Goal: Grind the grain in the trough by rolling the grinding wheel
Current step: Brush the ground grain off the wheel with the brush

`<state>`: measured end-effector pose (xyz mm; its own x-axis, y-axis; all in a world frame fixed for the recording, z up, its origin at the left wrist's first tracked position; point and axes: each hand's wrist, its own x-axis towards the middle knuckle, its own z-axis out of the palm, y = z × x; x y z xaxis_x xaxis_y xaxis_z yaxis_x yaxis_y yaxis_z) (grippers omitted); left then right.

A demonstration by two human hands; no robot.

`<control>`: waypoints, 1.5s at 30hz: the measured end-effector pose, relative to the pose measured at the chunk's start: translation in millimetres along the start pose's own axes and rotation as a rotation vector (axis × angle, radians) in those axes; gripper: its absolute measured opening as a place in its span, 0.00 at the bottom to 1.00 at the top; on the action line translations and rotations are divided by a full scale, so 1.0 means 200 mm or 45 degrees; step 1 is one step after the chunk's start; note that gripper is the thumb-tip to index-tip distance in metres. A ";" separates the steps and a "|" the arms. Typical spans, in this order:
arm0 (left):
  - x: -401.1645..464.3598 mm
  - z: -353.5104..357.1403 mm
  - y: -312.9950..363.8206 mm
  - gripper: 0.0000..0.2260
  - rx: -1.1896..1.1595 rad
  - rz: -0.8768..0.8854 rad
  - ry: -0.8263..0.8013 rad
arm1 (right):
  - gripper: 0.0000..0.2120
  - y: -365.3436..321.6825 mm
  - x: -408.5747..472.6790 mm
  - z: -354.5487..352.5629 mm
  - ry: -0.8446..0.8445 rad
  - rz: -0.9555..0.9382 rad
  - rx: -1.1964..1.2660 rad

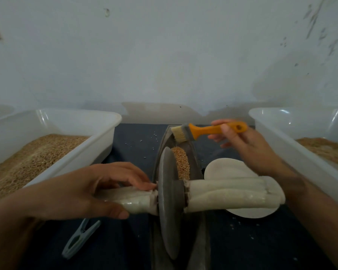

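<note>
Here, largest first:
- Two white tubs (53, 121) of grain flank the dark surface (129, 240).
- Grinding wheel (169, 203) stands in the trough (193, 162), grain (180, 162) beyond.
- Left hand (90, 190) wraps its padded handle (137, 199).
- Right hand (250, 147) pinches an orange brush (209, 131).

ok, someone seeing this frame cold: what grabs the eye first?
The orange-handled brush, held in the right hand over the far end of the trough, stands out most. Next comes the grey grinding wheel at centre, with the left hand gripping its wrapped axle handle and a heap of grain just beyond it.
</note>
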<state>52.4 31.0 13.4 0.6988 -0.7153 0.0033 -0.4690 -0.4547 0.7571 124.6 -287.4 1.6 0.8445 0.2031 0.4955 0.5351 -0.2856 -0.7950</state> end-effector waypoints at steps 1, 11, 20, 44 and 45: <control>0.00 0.00 0.00 0.16 -0.006 0.001 0.009 | 0.11 0.00 0.00 0.02 -0.026 -0.049 -0.069; 0.01 0.00 -0.01 0.16 -0.010 -0.002 0.021 | 0.12 -0.06 -0.03 0.04 -0.106 -0.246 -0.406; 0.01 0.00 -0.01 0.16 -0.018 0.012 0.012 | 0.11 -0.03 -0.04 0.08 0.001 -0.388 -0.596; 0.01 0.00 -0.02 0.17 0.049 0.024 0.021 | 0.10 -0.03 -0.05 0.05 0.221 -0.297 -0.307; 0.01 0.00 -0.01 0.17 0.049 0.029 0.027 | 0.10 -0.03 -0.05 0.04 0.255 -0.261 -0.267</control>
<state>54.9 30.7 10.9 0.6987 -0.7146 0.0346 -0.5052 -0.4585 0.7311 112.6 -280.4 -0.7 0.6955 0.0944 0.7123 0.6686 -0.4481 -0.5935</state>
